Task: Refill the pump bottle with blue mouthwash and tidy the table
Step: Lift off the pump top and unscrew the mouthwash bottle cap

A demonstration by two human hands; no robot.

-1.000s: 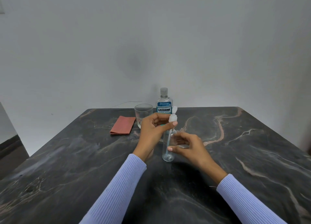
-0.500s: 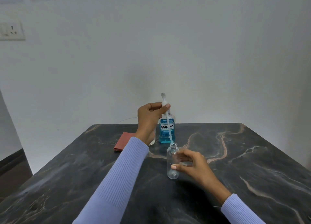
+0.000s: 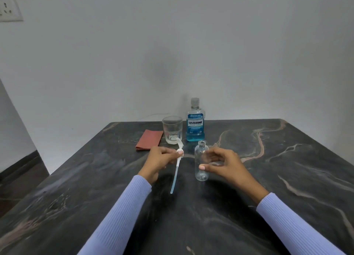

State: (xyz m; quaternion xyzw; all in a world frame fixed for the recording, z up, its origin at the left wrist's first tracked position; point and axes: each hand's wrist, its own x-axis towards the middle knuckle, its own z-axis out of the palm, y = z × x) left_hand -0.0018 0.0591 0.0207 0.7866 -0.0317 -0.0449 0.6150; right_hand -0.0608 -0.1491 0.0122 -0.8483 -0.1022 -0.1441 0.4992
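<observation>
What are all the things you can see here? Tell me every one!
Table: one, dark marble with pale veins, fills the lower view.
Mouthwash bottle: one, clear with blue liquid, capped, far middle of table.
Glass: one, clear, left of the mouthwash bottle.
Cloth: one, reddish, folded, left of the glass.
Pump bottle: one, clear, open top, upright mid-table.
Pump: one, white head with long tube, out of the pump bottle.
Socket: one, white, wall upper left.
Left hand: holds the pump.
Right hand: around the pump bottle.
Sleeves: two, lilac.
</observation>
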